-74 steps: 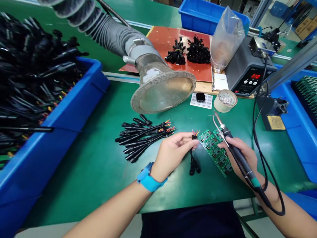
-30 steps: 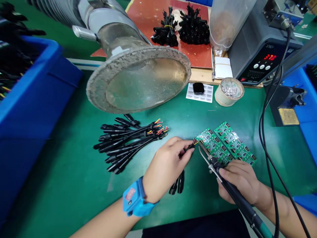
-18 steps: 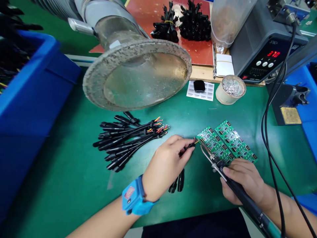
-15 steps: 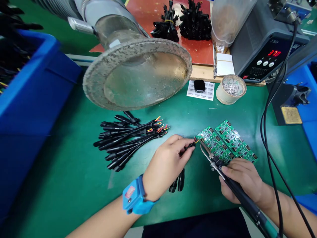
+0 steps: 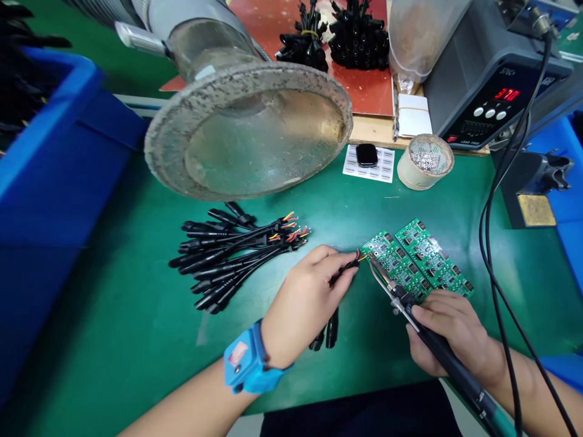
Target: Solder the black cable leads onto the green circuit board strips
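My left hand [image 5: 319, 285], with a blue strap on its wrist, pinches a black cable [image 5: 347, 271] whose thin coloured wires reach the corner of a green circuit board [image 5: 395, 260]. Wrapped in my right hand [image 5: 450, 331] is a soldering iron [image 5: 435, 343], slanting up and left. Its tip, with a thin metal feed tube beside it, is at the wire ends by the board's left corner; exact contact is too small to make out. A second green board [image 5: 432, 258] lies right alongside. Black connector ends [image 5: 331, 331] show below my left hand.
A pile of black cables [image 5: 237, 255] lies left of my hands. Above it hangs a round fume hood [image 5: 250, 139]. Farther back are a solder-tip cleaner tub [image 5: 423, 164], a label sheet [image 5: 381, 173] and a soldering station [image 5: 492, 103]. A blue bin [image 5: 91, 145] stands left; cords [image 5: 489, 243] hang right.
The soldering iron and my right hand have shifted very slightly right and down. My left hand keeps its pinch on the cable almost in place. The camera view has moved a little.
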